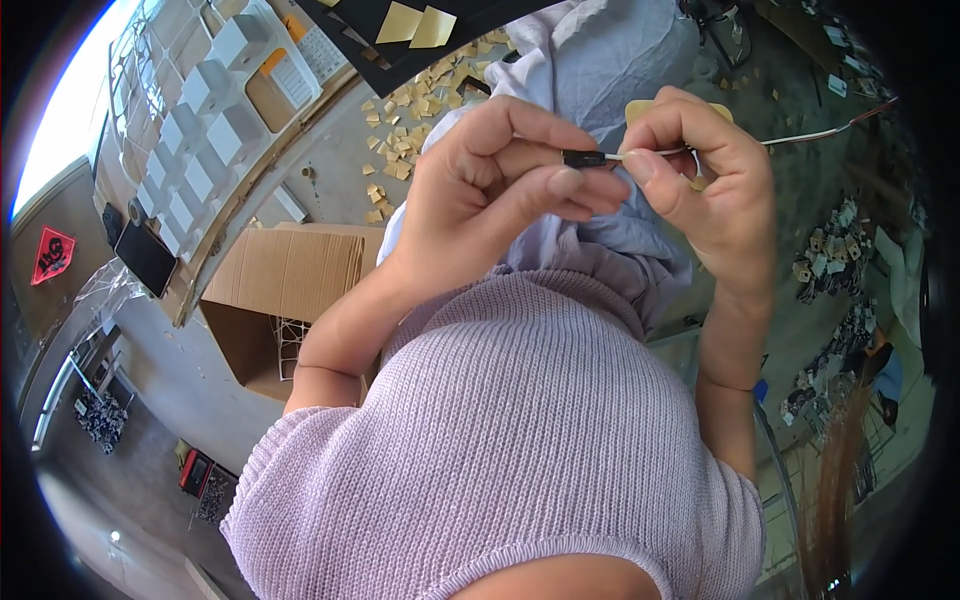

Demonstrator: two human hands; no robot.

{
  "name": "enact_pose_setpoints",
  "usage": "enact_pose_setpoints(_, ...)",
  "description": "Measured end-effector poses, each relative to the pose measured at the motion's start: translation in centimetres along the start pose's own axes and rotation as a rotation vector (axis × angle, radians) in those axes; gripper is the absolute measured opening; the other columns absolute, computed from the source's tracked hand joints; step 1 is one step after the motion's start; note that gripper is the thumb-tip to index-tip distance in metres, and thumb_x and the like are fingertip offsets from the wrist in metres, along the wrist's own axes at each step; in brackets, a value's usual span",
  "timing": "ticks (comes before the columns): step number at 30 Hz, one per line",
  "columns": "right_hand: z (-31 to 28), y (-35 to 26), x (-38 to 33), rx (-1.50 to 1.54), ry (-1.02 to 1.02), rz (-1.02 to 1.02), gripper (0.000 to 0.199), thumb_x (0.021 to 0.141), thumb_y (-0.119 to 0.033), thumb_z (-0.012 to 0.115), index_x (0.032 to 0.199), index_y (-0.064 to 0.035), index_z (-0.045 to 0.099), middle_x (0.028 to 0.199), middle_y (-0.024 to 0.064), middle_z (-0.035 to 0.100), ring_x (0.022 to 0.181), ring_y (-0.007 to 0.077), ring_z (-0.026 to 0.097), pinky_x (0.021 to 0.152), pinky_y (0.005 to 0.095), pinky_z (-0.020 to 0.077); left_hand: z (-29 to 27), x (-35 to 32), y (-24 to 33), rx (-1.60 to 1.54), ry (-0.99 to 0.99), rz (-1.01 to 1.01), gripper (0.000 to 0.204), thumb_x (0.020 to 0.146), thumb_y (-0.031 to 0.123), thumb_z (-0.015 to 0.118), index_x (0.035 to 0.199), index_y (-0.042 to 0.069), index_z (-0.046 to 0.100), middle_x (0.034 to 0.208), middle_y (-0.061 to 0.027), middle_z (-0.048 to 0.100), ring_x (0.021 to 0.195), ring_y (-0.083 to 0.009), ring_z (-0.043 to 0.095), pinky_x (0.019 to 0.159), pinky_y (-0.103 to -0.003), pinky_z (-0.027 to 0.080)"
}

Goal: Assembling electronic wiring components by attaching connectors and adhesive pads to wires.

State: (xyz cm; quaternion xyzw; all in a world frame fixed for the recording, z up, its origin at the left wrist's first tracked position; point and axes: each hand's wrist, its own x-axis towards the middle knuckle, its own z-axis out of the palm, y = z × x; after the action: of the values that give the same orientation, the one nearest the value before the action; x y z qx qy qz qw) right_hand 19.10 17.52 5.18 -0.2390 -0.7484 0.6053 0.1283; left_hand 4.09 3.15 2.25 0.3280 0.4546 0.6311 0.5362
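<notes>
My left hand (490, 180) pinches a small black connector (583, 158) between thumb and fingers, in front of my chest. A thin white cable (800, 138) leads out of the connector's right end. My right hand (710, 165) grips that cable close to the connector, thumb against forefinger. Beyond my right hand the cable runs off to the right and splits into thin dark and reddish wires (872, 112). Partly hidden behind my right fingers is a flat yellowish piece (720, 111). Pale lilac cloth (620, 60) covers my lap.
At left, a table edge carries white box-shaped blocks (207, 85) and a black phone (146, 258). Below it stands an open cardboard box (290, 265). Small yellow paper squares (405, 140) litter the floor. Bundled small parts (835, 250) lie at the right.
</notes>
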Motion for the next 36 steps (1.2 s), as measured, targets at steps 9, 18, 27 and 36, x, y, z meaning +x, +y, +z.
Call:
enact_pose_setpoints(9, 1.8, -2.4, -0.2, -0.136, 0.051, -0.071, 0.008, 0.078, 0.003, 0.068, 0.078, 0.0013, 0.06, 0.076, 0.0009, 0.053, 0.065, 0.0054, 0.044, 0.055, 0.0193, 0.0317, -0.2, 1.0, 0.3, -1.008, -0.472, -0.347, 0.094, 0.09, 0.07, -0.001, 0.146, -0.005, -0.007, 0.061, -0.0249, 0.061, 0.044, -0.0241, 0.062, 0.041, -0.026, 0.052)
enact_pose_setpoints(18, 2.5, -4.2, -0.6, -0.275, 0.159, -0.088, 0.01, 0.075, 0.006, 0.068, 0.078, 0.001, 0.06, 0.073, -0.0001, 0.054, 0.062, 0.0046, 0.043, 0.054, 0.019, 0.0315, -0.1, 1.0, -0.7, -1.099, -0.624, -0.245, 0.11, 0.08, 0.081, 0.002, 0.145, -0.006, -0.012, 0.059, -0.0202, 0.06, 0.044, -0.0197, 0.061, 0.039, -0.024, 0.05)
enact_pose_setpoints(27, 2.6, -4.2, -0.2, -0.304, 0.171, -0.111, 0.01, 0.074, 0.007, 0.068, 0.078, 0.0011, 0.06, 0.073, 0.0005, 0.054, 0.061, 0.0042, 0.043, 0.053, 0.0186, 0.0307, 0.2, 1.3, -0.7, -1.013, -0.601, -0.119, 0.103, 0.088, 0.076, 0.008, 0.144, -0.009, -0.009, 0.059, -0.0171, 0.062, 0.043, -0.0183, 0.061, 0.04, -0.022, 0.048)
enact_pose_setpoints(36, -0.1, -3.6, 0.1, -0.121, 0.101, 0.046, 0.006, 0.082, 0.001, 0.066, 0.088, 0.0029, 0.064, 0.082, 0.0015, 0.056, 0.074, 0.0064, 0.051, 0.064, 0.0188, 0.039, -1.6, 1.3, 1.6, -0.588, -0.382, -0.288, 0.05, 0.103, 0.021, 0.022, 0.144, -0.007, 0.023, 0.059, -0.0185, 0.062, 0.046, -0.0247, 0.063, 0.042, -0.029, 0.055)
